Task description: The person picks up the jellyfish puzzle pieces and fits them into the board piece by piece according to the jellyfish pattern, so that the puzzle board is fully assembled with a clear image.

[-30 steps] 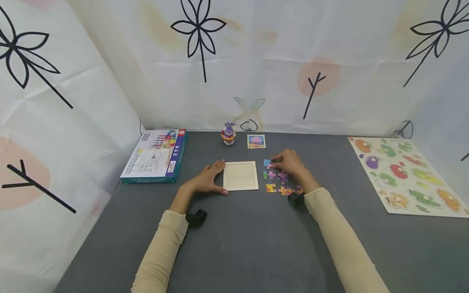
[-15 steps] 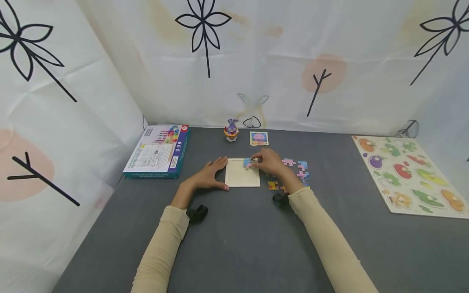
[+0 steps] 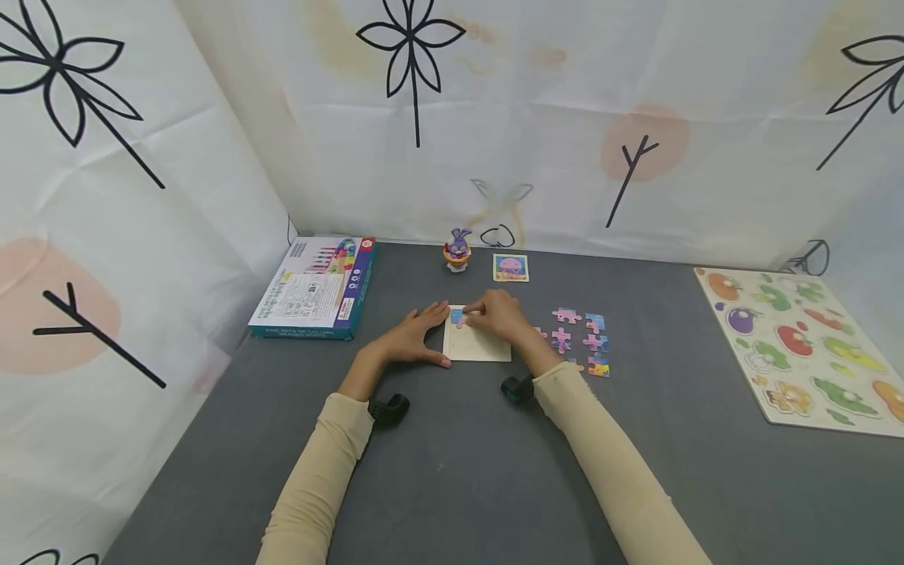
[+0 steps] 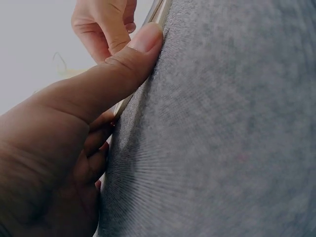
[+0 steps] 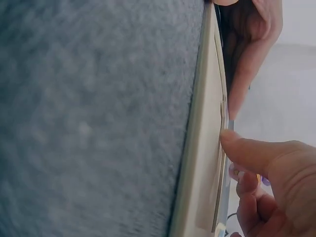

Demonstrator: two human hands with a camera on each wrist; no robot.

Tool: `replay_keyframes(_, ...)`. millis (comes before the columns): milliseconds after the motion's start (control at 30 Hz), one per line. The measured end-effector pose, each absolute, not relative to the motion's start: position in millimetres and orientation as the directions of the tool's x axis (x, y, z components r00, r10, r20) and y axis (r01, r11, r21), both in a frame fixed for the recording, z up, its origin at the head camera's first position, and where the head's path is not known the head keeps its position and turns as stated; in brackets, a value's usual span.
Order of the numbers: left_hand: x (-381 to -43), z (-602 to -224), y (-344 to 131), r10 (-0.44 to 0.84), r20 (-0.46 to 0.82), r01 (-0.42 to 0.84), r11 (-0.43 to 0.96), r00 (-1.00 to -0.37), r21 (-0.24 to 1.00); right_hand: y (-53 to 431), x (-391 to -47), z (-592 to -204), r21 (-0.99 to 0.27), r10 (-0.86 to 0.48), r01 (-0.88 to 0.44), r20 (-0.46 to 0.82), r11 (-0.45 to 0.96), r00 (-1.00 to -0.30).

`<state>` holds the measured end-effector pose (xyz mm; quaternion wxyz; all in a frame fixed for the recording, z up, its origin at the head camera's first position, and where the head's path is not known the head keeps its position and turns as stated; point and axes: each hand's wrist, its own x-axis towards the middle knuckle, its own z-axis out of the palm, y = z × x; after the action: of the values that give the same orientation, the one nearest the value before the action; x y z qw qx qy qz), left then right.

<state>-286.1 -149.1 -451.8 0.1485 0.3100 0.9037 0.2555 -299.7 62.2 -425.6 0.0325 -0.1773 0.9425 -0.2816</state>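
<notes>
A shallow wooden puzzle tray (image 3: 475,347) lies on the grey table. My left hand (image 3: 406,337) holds its left side, thumb by the near corner and fingers by the far one; in the left wrist view the thumb (image 4: 126,61) presses along the tray's edge. Over the tray's far left part, my right hand (image 3: 500,315) pinches a blue and pink jigsaw piece (image 3: 458,317), partly hidden by the fingers. The right wrist view has the right thumb (image 5: 247,150) against the piece's edge. Several loose jigsaw pieces (image 3: 561,339) lie right of the tray, some behind the right forearm.
Behind the tray stand a purple rabbit figurine (image 3: 457,249) and a small picture card (image 3: 510,267). A flat box (image 3: 300,302) lies at the back left, a vegetable puzzle board (image 3: 801,353) at the right. White patterned cloth (image 3: 551,86) closes off the back.
My right hand has carried the piece leftward from the loose pieces to the tray's far left part. The left hand stays at the tray's left side; the head view has shifted slightly.
</notes>
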Motion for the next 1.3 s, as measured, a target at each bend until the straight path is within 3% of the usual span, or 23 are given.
replay_keyframes(267,-284,-449,-142,0.644,-0.108,0.484,0.664,-0.757,0.57,100,-296,-417,-0.636,-0.339,-0.291,0.05,0.715,-0.94)
replay_keyframes(500,-283,-449,-146,0.655,-0.119,0.497,0.668,-0.746,0.554,186,-291,-406,-0.586,-0.266,-0.224,0.015,0.779,-0.964)
replay_keyframes(700,-283,-449,-145,0.671,-0.111,0.513,0.652,-0.733,0.559,219,-290,-411,-0.574,-0.236,-0.17,-0.042,0.801,-0.971)
replay_keyframes(1067,-283,-452,-143,0.676,-0.103,0.515,0.643,-0.73,0.567,219,-294,-423,-0.593,-0.18,-0.11,-0.06,0.797,-0.982)
replay_keyframes(1300,-284,-454,-141,0.675,-0.11,0.511,0.645,-0.73,0.568,164,-298,-419,-0.652,-0.272,-0.207,0.0,0.729,-0.962)
